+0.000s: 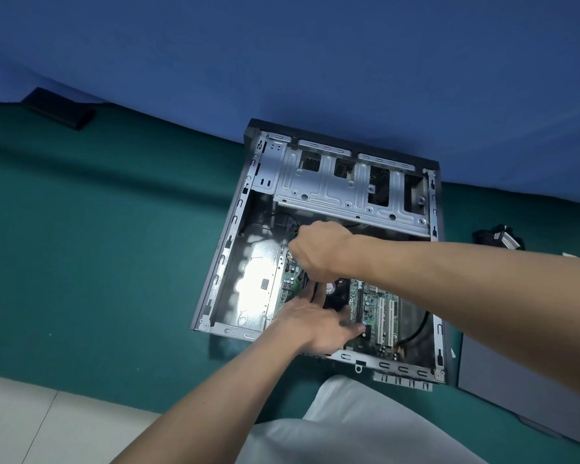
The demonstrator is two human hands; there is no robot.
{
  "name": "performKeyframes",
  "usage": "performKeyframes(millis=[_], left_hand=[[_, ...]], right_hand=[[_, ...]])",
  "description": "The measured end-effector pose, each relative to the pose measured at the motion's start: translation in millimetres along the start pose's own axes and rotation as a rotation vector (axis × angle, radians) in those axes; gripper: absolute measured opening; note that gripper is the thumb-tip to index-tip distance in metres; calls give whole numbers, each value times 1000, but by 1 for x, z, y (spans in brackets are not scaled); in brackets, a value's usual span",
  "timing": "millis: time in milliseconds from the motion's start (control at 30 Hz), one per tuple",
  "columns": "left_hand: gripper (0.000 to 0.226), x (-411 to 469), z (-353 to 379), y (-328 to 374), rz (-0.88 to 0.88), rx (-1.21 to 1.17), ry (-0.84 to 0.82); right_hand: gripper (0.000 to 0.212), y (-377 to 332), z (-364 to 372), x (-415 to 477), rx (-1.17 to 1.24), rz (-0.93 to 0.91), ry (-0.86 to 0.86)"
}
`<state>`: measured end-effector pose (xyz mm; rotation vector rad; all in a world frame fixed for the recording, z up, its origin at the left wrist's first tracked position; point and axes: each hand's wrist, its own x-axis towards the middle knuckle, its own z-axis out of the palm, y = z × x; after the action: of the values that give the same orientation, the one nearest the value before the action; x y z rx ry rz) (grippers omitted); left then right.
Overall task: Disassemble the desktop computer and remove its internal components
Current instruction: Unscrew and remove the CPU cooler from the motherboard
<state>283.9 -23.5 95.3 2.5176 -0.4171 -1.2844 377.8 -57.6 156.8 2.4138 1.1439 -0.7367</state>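
Observation:
The opened desktop case (221, 262) lies flat on the green table, its metal drive cage (349, 192) at the far end. The green motherboard (375, 309) with white slots fills the near right part. A black cooler fan (337, 291) sits on the board. My left hand (315, 324) lies at the fan's near side, fingers stretched along its left edge, thumb on the board. My right hand (318, 251) reaches in from the right with curled fingers pointing down at the board's far left corner. Its fingertips and anything they hold are hidden.
A black cable (419, 326) loops along the case's right side. A grey side panel (516, 380) lies to the right of the case, with a black component (499, 237) beyond it. A black flat object (61, 108) rests far left. A blue wall stands behind the table.

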Motion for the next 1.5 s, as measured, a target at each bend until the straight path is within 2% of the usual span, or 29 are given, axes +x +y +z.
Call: performKeyframes(millis=[67, 167, 300, 400, 500, 733, 933, 1100, 1200, 1300, 1367, 1433, 1500], left_hand=[[67, 1, 0, -1, -20, -33, -5], [67, 2, 1, -2, -11, -8, 10], [66, 3, 3, -3, -7, 2, 33], [67, 4, 4, -4, -6, -31, 15], [67, 4, 3, -4, -11, -31, 7], [66, 3, 1, -2, -6, -4, -11], [65, 6, 3, -5, 10, -33, 21], [57, 5, 0, -13, 52, -232, 175], [36, 4, -8, -29, 55, -431, 412], [23, 5, -19, -52, -43, -536, 593], [14, 10, -18, -63, -115, -581, 554], [5, 15, -12, -68, -169, -645, 444], [7, 18, -7, -71, -211, -734, 396]], right_hand=[[35, -5, 1, -1, -124, -127, 49], [34, -3, 1, 1, -43, -139, 93], [27, 30, 15, -4, 266, 71, 51], [31, 55, 40, -8, 517, 229, 116], [28, 51, 70, -7, 699, 311, 125], [24, 35, 103, -10, 708, 352, 226], [25, 30, 107, -7, 691, 375, 216], [23, 28, 110, -5, 739, 378, 196], [22, 32, 109, -5, 826, 397, 206], [21, 33, 109, -13, 893, 427, 299], [20, 32, 110, -21, 884, 412, 351], [20, 32, 112, -29, 877, 426, 376], [20, 33, 114, -36, 924, 468, 387]])
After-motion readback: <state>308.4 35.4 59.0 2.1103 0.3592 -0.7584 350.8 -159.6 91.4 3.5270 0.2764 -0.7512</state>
